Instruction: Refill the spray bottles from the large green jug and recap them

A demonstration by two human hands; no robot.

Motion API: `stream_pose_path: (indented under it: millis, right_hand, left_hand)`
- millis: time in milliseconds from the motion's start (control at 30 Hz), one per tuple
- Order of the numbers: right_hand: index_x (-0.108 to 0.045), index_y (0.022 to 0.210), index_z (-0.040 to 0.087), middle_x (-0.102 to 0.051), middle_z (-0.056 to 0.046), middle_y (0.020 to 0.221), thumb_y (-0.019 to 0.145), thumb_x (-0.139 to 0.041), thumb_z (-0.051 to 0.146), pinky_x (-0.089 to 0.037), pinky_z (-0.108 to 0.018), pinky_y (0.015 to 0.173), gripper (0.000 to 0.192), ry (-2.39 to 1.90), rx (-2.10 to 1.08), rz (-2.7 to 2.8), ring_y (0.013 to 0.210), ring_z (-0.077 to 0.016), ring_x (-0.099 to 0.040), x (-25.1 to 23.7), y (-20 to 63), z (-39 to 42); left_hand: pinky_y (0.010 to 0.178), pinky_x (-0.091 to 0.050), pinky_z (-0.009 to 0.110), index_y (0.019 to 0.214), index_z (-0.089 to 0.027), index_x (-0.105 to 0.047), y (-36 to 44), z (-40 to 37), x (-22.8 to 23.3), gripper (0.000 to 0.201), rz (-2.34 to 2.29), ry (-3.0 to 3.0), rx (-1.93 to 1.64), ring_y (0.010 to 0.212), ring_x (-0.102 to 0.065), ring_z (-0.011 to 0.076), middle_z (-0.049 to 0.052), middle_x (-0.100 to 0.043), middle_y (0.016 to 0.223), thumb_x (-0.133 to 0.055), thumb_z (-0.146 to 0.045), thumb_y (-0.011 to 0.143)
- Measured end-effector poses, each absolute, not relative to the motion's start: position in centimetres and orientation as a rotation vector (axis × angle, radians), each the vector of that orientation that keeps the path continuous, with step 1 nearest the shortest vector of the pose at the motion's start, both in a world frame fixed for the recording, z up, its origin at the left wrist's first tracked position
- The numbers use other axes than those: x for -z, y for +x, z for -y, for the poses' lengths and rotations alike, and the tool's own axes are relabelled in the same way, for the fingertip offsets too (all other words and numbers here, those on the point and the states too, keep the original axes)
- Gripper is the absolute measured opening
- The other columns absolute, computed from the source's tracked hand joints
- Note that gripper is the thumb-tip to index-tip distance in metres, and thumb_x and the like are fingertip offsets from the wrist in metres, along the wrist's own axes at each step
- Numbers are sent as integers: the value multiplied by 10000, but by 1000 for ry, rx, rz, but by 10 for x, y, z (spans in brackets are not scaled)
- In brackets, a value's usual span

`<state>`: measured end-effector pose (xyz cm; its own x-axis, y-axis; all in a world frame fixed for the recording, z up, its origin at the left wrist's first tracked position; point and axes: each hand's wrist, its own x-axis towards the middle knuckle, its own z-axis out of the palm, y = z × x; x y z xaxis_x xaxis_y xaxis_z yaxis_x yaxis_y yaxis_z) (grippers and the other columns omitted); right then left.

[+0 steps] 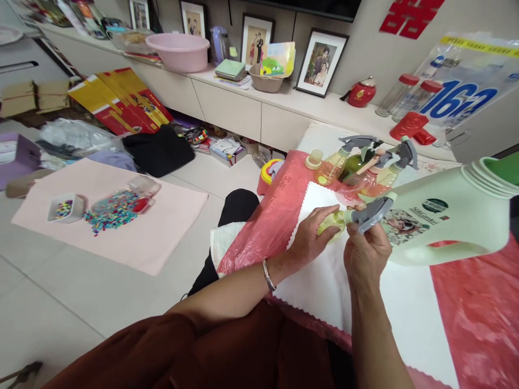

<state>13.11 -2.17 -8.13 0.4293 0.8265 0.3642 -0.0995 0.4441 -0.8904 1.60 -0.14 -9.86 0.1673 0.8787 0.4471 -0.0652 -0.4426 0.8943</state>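
Note:
A small yellow-green spray bottle (333, 221) lies tilted between my hands above a white cloth (320, 275). My left hand (310, 237) is wrapped round the bottle's body. At its neck, my right hand (367, 251) grips the grey trigger spray head (371, 213). Whether head and bottle are fully joined I cannot tell. Just beyond stand several similar spray bottles (330, 168) with grey heads, close together. To the right of my right hand a big pale green detergent jug (446, 210) stands uncapped, its handle towards me.
Red plastic sheeting (478, 308) covers the table beneath the cloth. Left on the floor, a pink sheet (174, 227) carries spilled colourful beads (111, 212) and a white box (67, 208). A low cabinet (231, 105) behind holds a pink basin (178, 51) and framed photos.

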Motion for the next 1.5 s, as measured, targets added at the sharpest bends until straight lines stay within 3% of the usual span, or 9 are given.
stream_pose_path:
  millis: [433, 800, 1200, 1333, 1500]
  right_hand:
    - [-737, 1083, 177, -608, -78, 1139, 813, -845, 400, -488, -309, 940, 367, -1131, -668, 1097, 1066, -192, -578, 88, 146, 16]
    - [-737, 1125, 188, -617, -61, 1114, 891, -760, 436, -480, -252, 842, 342, -1266, -515, 1291, 1025, -169, -584, 81, 148, 18]
    - [-695, 1102, 162, -627, -43, 1032, 898, -631, 437, -486, -272, 813, 348, -1397, -330, 1448, 888, -147, -589, 72, 145, 20]
    - [-692, 1058, 163, -625, -41, 987, 863, -556, 402, -479, -278, 801, 338, -1424, -281, 1535, 836, -148, -575, 61, 146, 18]
    - [-678, 1051, 159, -620, -48, 970, 876, -533, 418, -455, -289, 791, 345, -1438, -243, 1570, 827, -155, -558, 60, 146, 17]
  left_hand:
    - [1126, -477, 442, 1357, -200, -568, 17, 1, 99, 449, -810, 1596, -1402, 1290, -607, 254, 130, -650, 1366, -585, -440, 979]
    - [1121, -478, 434, 1349, -207, -584, 17, 1, 96, 436, -794, 1586, -1396, 1276, -614, 248, 118, -656, 1367, -594, -432, 976]
    - [1159, -446, 443, 1286, -223, -645, -1, -7, 73, 388, -728, 1522, -1221, 1298, -596, 249, 87, -660, 1352, -611, -211, 900]
    - [1136, -463, 431, 1251, -231, -674, 4, -9, 70, 355, -750, 1540, -1281, 1252, -614, 242, 84, -679, 1304, -675, -275, 899]
    - [1114, -477, 405, 1236, -218, -695, 10, -7, 73, 323, -788, 1497, -1297, 1229, -619, 230, 94, -668, 1275, -602, -372, 968]
